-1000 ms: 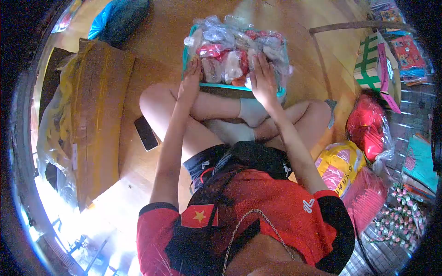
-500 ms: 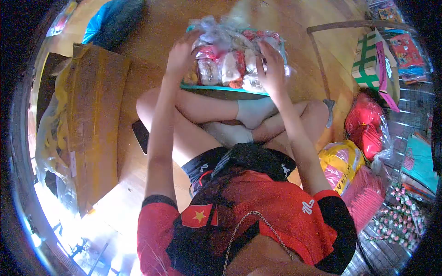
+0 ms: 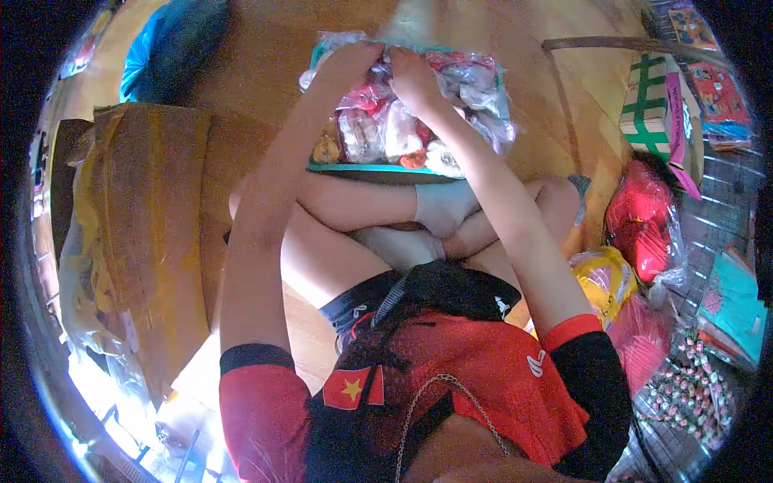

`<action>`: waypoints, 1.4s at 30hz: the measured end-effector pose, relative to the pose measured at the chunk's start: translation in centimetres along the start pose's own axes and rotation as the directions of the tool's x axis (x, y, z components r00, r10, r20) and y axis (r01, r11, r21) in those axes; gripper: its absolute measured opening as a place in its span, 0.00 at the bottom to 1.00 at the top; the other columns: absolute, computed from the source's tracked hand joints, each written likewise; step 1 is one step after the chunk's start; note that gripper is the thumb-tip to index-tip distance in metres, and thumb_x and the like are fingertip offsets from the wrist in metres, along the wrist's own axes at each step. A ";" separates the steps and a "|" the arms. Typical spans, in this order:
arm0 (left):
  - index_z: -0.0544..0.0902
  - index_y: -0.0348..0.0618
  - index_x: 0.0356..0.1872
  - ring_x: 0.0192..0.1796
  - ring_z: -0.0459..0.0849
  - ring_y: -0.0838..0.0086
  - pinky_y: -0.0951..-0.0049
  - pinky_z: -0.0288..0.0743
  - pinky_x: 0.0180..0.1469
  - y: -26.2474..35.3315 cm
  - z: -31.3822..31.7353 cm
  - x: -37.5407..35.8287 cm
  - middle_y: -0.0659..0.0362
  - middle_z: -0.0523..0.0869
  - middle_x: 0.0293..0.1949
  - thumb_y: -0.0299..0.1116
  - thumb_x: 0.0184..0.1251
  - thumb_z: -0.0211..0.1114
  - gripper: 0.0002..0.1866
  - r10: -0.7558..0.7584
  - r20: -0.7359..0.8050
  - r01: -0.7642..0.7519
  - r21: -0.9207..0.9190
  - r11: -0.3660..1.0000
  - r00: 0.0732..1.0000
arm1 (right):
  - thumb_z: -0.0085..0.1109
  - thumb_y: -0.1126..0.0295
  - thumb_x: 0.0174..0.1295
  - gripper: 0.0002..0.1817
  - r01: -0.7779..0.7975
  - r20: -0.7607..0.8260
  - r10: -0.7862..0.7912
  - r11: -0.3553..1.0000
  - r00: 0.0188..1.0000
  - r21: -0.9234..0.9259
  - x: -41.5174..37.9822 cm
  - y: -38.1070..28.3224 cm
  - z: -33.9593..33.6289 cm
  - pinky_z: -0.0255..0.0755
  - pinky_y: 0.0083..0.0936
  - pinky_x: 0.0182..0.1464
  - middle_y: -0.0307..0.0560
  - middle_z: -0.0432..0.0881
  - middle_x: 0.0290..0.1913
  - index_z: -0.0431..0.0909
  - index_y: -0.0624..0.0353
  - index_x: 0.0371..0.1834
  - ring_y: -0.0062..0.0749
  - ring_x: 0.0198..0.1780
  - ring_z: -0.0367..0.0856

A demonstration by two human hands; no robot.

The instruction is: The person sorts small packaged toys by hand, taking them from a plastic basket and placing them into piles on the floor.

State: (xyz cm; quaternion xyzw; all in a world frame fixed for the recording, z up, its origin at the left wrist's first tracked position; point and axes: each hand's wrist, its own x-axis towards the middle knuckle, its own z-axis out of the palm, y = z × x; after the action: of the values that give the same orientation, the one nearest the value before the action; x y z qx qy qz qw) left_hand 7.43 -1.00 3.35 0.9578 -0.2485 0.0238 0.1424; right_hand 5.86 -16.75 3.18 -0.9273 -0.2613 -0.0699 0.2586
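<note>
A teal tray (image 3: pixel 370 167) lies on the floor before my crossed legs, filled with several clear bags of white, red and orange things (image 3: pixel 401 133). Both hands meet over its far left part. My left hand (image 3: pixel 353 64) has its fingers closed on crinkled clear plastic. Close beside it, my right hand (image 3: pixel 412 79) is closed with bent fingers at the same plastic bag (image 3: pixel 378 74). What this bag contains is partly hidden by the hands. A brownish round item (image 3: pixel 326 150) sits in the tray's near left corner.
On the left stands a large cardboard box (image 3: pixel 157 241), with a blue plastic bag (image 3: pixel 149 56) behind it. Along the right are a green-taped box (image 3: pixel 646 105), a bagged red bundle (image 3: pixel 644 217), a yellow bag (image 3: pixel 604 278) and small pink flowers (image 3: pixel 692 394).
My right hand has moved left from the tray's right side to beside my left hand. My left hand has shifted slightly right and now pinches plastic. The view has tilted a little.
</note>
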 end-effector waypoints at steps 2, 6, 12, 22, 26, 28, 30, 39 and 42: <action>0.76 0.39 0.41 0.43 0.80 0.53 0.56 0.74 0.45 0.1 0.3 -0.3 0.44 0.81 0.39 0.30 0.52 0.59 0.14 -0.048 0.019 0.048 0.011 0.999 0.999 | 0.56 0.77 0.46 0.15 -0.010 -0.014 0.010 0.999 1.000 -0.046 0.2 -0.1 0.2 0.71 0.41 0.46 0.57 0.77 0.38 0.72 0.63 0.40 0.53 0.42 0.76; 0.76 0.39 0.41 0.40 0.81 0.53 0.56 0.75 0.42 0.8 0.6 -0.7 0.45 0.81 0.37 0.29 0.54 0.55 0.12 -0.115 -0.044 0.117 0.044 0.992 0.992 | 0.56 0.74 0.47 0.15 -0.021 0.015 0.023 0.995 1.000 -0.099 0.6 0.2 0.8 0.73 0.41 0.42 0.55 0.78 0.38 0.73 0.63 0.40 0.50 0.40 0.78; 0.77 0.41 0.39 0.40 0.82 0.54 0.58 0.76 0.41 0.9 0.2 -0.9 0.47 0.81 0.38 0.25 0.54 0.54 0.11 -0.073 -0.055 0.075 0.038 0.996 0.996 | 0.59 0.63 0.52 0.19 -0.058 0.217 0.051 0.998 0.975 0.029 2.9 -0.1 -5.7 0.73 0.34 0.44 0.49 0.80 0.42 0.75 0.58 0.47 0.43 0.41 0.80; 0.80 0.54 0.47 0.34 0.83 0.54 0.58 0.76 0.39 0.4 -0.1 -2.7 0.47 0.83 0.32 0.35 0.50 0.62 0.18 -0.070 -0.183 0.067 -0.023 0.998 0.981 | 0.66 0.67 0.42 0.16 0.071 0.192 -0.073 0.997 0.979 0.017 7.3 6.6 -0.4 0.72 0.33 0.41 0.54 0.81 0.36 0.79 0.62 0.35 0.43 0.38 0.80; 0.79 0.57 0.48 0.41 0.82 0.64 0.61 0.72 0.44 1.4 -0.8 -2.9 0.52 0.83 0.36 0.27 0.49 0.62 0.21 -0.170 -0.048 0.172 0.032 0.985 0.984 | 0.61 0.65 0.42 0.11 0.137 0.258 -0.091 0.976 0.962 -0.167 8.0 7.8 1.5 0.73 0.41 0.42 0.56 0.81 0.33 0.79 0.60 0.26 0.50 0.38 0.80; 0.80 0.57 0.48 0.40 0.81 0.62 0.59 0.72 0.44 1.3 -0.7 -3.1 0.50 0.83 0.36 0.26 0.49 0.61 0.22 -0.142 -0.145 0.138 -0.035 0.990 0.979 | 0.60 0.66 0.42 0.11 0.108 0.230 -0.061 0.973 0.971 -0.201 8.0 7.8 2.1 0.74 0.42 0.42 0.56 0.81 0.33 0.79 0.60 0.28 0.52 0.37 0.80; 0.80 0.57 0.49 0.39 0.81 0.60 0.58 0.71 0.44 1.2 -0.1 -3.5 0.49 0.83 0.36 0.24 0.49 0.60 0.22 -0.117 -0.255 0.088 -0.124 0.988 0.960 | 0.60 0.65 0.43 0.13 0.129 0.302 -0.081 0.981 0.950 -0.145 7.7 7.7 1.8 0.73 0.41 0.43 0.57 0.81 0.35 0.80 0.60 0.31 0.52 0.38 0.79; 0.80 0.54 0.49 0.38 0.81 0.57 0.60 0.71 0.47 2.0 -0.2 -5.0 0.48 0.83 0.34 0.23 0.54 0.53 0.21 -0.218 -0.304 0.142 -0.252 0.957 0.927 | 0.59 0.64 0.54 0.20 0.157 0.254 -0.201 0.971 0.946 0.182 9.2 1.3 -3.0 0.72 0.28 0.49 0.50 0.81 0.43 0.75 0.56 0.51 0.36 0.47 0.79; 0.80 0.51 0.47 0.39 0.82 0.60 0.60 0.71 0.47 2.1 -0.6 -5.2 0.49 0.83 0.33 0.23 0.53 0.53 0.19 -0.185 -0.331 0.150 -0.130 0.980 0.925 | 0.57 0.71 0.53 0.19 0.163 0.438 -0.232 0.968 0.868 0.189 10.3 1.0 0.7 0.69 0.28 0.51 0.49 0.82 0.43 0.76 0.52 0.50 0.35 0.47 0.79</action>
State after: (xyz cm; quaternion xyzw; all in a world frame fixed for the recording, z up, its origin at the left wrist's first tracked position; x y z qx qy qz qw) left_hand 1.86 -0.10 3.86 0.9483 -0.1383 0.1645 0.2337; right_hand 15.14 -12.56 4.87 -0.8645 -0.4130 0.1433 0.2482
